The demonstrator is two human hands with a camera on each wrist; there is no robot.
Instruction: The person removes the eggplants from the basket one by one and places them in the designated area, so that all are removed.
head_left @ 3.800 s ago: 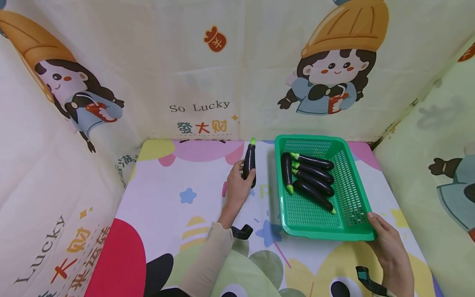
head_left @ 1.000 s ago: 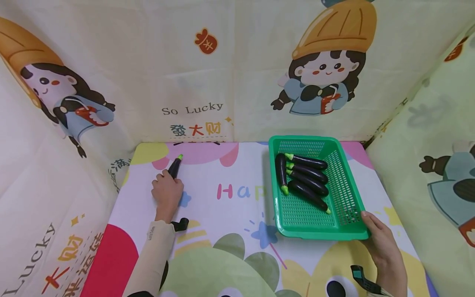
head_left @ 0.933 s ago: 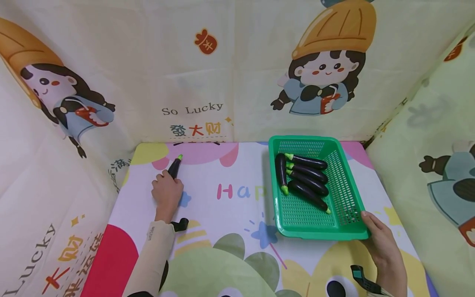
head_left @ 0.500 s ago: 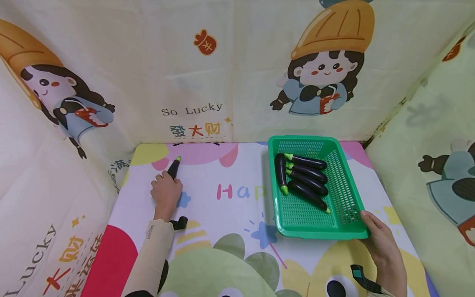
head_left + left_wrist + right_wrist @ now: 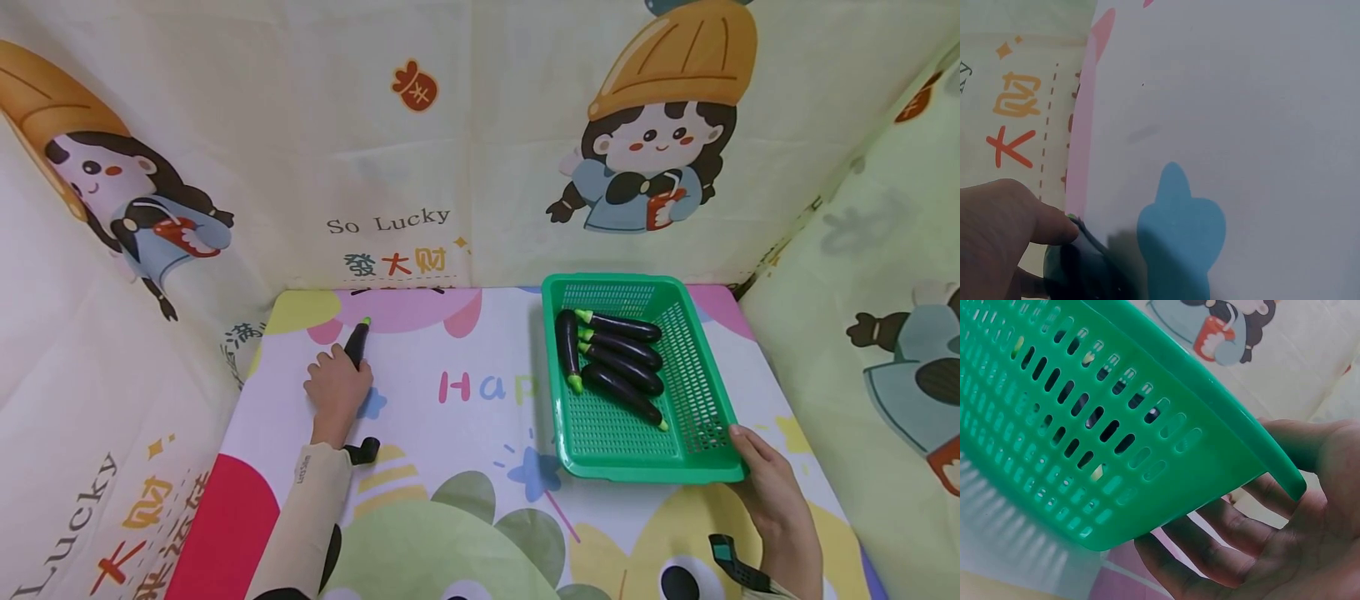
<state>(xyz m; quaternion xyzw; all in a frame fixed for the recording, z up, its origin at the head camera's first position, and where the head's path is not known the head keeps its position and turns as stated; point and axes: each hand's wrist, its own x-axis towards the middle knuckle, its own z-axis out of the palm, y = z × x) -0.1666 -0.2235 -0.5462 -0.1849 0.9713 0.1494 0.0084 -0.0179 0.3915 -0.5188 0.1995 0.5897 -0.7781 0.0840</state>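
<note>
At the left of the table, my left hand (image 5: 339, 388) holds a dark purple eggplant (image 5: 357, 342) by its lower body, its green stem end pointing away. In the left wrist view the thumb (image 5: 1054, 226) lies along the eggplant (image 5: 1082, 272), whose lower part is cut off by the frame. Over on the right, my right hand (image 5: 776, 492) grips the near right corner of a green plastic basket (image 5: 558, 433). The right wrist view shows its thumb over the rim and fingers (image 5: 1210, 550) underneath. Several eggplants (image 5: 621, 393) lie inside the basket, mostly side by side.
A tablecloth (image 5: 450, 450) with cartoon prints covers the table. Printed fabric walls (image 5: 510, 167) enclose the back and both sides. The basket stands close to the back wall.
My left hand has carried the eggplant leftward from beside the basket to the table's left. In the last half second the eggplant has turned slightly. The right hand stays on the basket.
</note>
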